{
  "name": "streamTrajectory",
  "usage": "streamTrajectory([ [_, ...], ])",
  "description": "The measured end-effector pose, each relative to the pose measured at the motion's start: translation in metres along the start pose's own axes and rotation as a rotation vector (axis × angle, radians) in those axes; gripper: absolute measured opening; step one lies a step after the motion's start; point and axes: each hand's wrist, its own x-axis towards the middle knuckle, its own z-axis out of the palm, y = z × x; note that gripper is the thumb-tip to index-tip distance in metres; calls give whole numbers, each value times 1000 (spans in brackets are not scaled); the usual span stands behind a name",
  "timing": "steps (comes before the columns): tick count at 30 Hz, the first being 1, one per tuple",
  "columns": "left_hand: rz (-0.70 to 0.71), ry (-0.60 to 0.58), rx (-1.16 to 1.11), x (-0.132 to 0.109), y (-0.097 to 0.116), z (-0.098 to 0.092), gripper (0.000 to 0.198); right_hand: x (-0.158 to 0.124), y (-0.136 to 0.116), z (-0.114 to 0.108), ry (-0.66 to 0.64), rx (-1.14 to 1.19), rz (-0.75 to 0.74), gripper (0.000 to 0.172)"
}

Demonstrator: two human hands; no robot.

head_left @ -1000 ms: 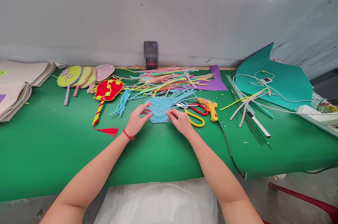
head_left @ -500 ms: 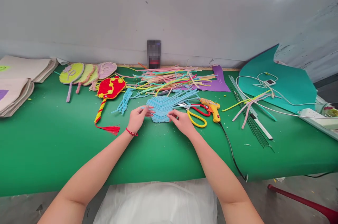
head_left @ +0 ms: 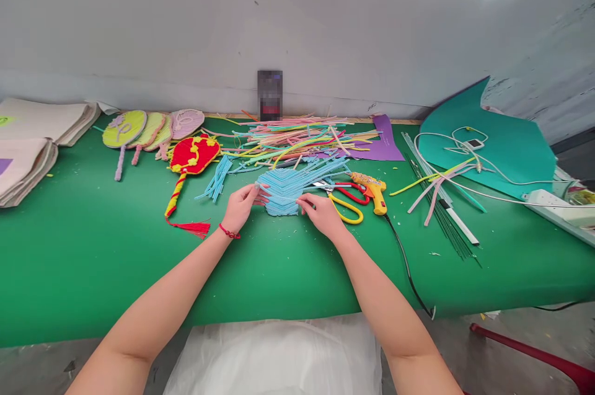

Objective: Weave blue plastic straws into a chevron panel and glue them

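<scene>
A light blue woven piece made of fuzzy sticks lies on the green table in front of me. My left hand grips its left edge with the fingers curled on it. My right hand pinches its lower right edge. Loose blue stick ends fan out from the piece toward the upper right. A heap of coloured fuzzy sticks lies just behind it.
Scissors with yellow and red handles and a yellow glue gun with a black cord lie right of my hands. Finished fans, one red, lie at left beside stacked cloth bags. Teal sheet, cables and power strip sit at right.
My left hand's fingers have closed from spread over the blue piece to a grip on its left edge. The view shifted slightly; my right hand stays at the lower right edge.
</scene>
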Motion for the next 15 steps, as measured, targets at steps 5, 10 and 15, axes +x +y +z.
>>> streamTrajectory([
  [5, 22, -24, 75, -1, 2, 2, 44, -2, -4, -3, -74, -27, 3, 26],
  [10, -39, -82, 75, -1, 1, 4, 42, -4, -7, 2, -108, -41, -52, 21],
  [15, -67, -175, 118, -3, 3, 2, 39, -3, -8, 5, -152, -50, -89, 26],
])
